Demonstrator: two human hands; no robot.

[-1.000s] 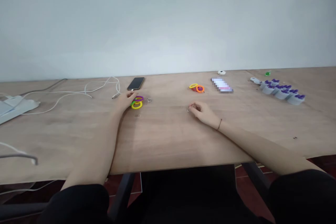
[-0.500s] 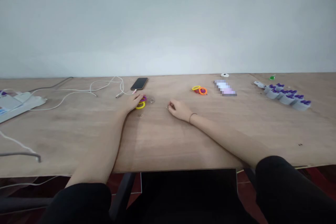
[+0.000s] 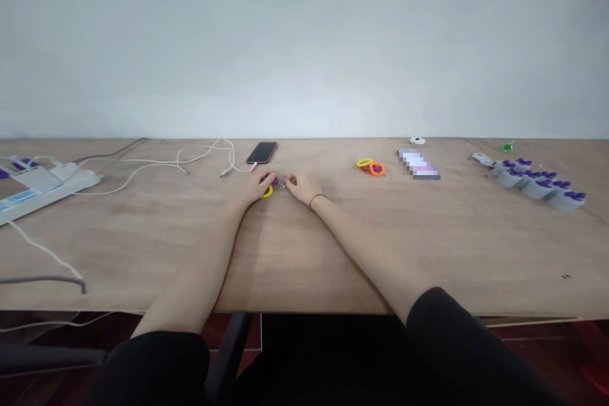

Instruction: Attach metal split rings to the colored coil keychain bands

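My left hand (image 3: 254, 188) lies on the table with its fingers closed over the near edge of a purple spiral coil band (image 3: 275, 181). A yellow coil band (image 3: 268, 192) pokes out from under the same hand. Just right of the purple band are small silver metal rings (image 3: 282, 184). My right hand (image 3: 304, 188) pinches at these rings with thumb and forefinger; its other fingers are curled in. The two hands are close together, and the fingertips partly cover the rings.
Yellow, orange and dark pink coil bands (image 3: 377, 169) lie to the right. A lit phone (image 3: 419, 163) and purple-topped pale containers (image 3: 537, 188) are farther right. Behind my left hand are a dark phone (image 3: 262, 153) and white cables (image 3: 137, 170); a power strip (image 3: 61, 185) is far left.
My right hand has moved left, from bare table to the metal rings beside my left hand. My left hand remains at the purple and yellow bands. The view has shifted slightly.
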